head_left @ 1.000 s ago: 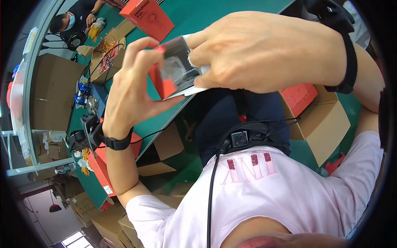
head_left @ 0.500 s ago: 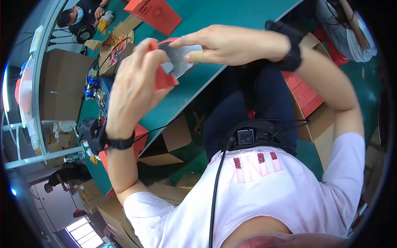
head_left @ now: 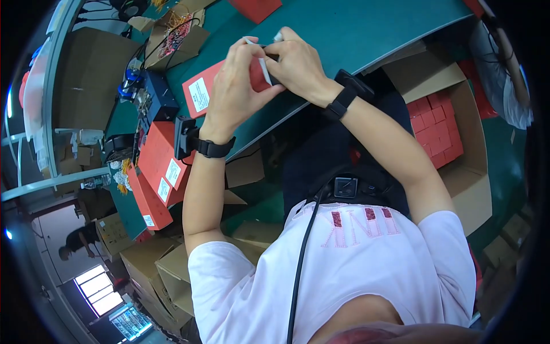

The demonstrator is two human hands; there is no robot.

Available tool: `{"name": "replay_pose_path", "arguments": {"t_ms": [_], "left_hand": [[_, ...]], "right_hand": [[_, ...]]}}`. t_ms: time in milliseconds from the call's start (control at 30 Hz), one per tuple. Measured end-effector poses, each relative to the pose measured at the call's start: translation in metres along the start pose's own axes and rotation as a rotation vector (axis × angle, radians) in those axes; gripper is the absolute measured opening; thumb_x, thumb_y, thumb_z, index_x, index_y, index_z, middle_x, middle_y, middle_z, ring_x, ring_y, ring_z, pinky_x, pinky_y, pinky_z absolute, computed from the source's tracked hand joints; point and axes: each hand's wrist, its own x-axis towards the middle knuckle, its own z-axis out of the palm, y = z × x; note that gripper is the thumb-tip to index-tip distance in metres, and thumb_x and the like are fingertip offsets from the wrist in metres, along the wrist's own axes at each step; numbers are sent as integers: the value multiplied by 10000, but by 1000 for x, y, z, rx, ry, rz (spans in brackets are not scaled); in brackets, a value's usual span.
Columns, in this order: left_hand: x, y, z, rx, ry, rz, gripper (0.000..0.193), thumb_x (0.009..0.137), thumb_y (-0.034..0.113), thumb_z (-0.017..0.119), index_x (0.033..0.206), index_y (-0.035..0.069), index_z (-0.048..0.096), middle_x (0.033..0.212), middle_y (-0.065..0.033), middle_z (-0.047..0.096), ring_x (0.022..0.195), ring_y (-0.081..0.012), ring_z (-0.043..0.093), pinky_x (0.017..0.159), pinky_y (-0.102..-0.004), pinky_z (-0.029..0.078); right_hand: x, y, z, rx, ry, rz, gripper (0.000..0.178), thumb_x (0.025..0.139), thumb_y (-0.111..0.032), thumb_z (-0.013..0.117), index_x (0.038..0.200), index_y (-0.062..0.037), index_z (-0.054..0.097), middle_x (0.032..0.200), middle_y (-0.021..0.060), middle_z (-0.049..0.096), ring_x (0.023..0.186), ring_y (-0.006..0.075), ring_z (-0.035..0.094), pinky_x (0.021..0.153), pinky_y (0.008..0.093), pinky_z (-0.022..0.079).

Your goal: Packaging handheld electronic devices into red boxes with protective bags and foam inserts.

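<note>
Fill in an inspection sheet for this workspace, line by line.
Surface: green table, its edge slanting across the view.
Item in work: red box with white edges; contents hidden.
Clutter: red cartons with white labels, blue device, open cardboard box of thin strands.
Hands: left hand around the red box; right hand with fingers at its edge, grip partly hidden.
Cables: black cable down the shirt; dark wires near the blue device.
Surroundings: shelf frame at left; open brown carton of small red boxes at right; person in the left background.
</note>
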Motion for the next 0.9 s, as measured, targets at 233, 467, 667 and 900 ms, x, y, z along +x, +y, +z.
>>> {"name": "replay_pose_path", "arguments": {"t_ms": [233, 467, 667, 900], "left_hand": [[2, -20, -10, -188, -43, -133, 668, 623, 154, 930, 1112, 46, 488, 1183, -120, 590, 928, -277, 608, 823, -363, 533], [8, -15, -7, 51, -54, -4, 638, 688, 230, 895, 1146, 33, 496, 1245, -164, 535, 1134, -347, 550, 979, -416, 487], [11, -17, -12, -123, -191, -180, 553, 744, 205, 851, 1115, 31, 481, 1219, -183, 580, 1141, -342, 567, 981, -404, 485], [3, -31, -3, -261, -96, -155, 531, 734, 188, 860, 1072, 39, 478, 1141, -141, 605, 1044, -305, 589, 938, -382, 493]], "right_hand": [[16, 52, -86, -293, -94, -18, 281, 900, -266, 699, 1033, -25, 759, 855, 117, 614, 802, 280, 623, 710, 366, 497], [43, 28, -130, -327, -258, -400, 183, 937, -108, 569, 847, 36, 638, 839, 196, 639, 797, 343, 631, 728, 415, 502], [56, 51, -99, -599, -441, -161, 216, 878, -172, 682, 962, 25, 707, 1032, 239, 696, 927, 383, 689, 791, 437, 554], [55, -13, -109, 65, -153, -204, 166, 988, -134, 540, 950, 16, 601, 820, 196, 625, 785, 349, 633, 695, 398, 495]]}}
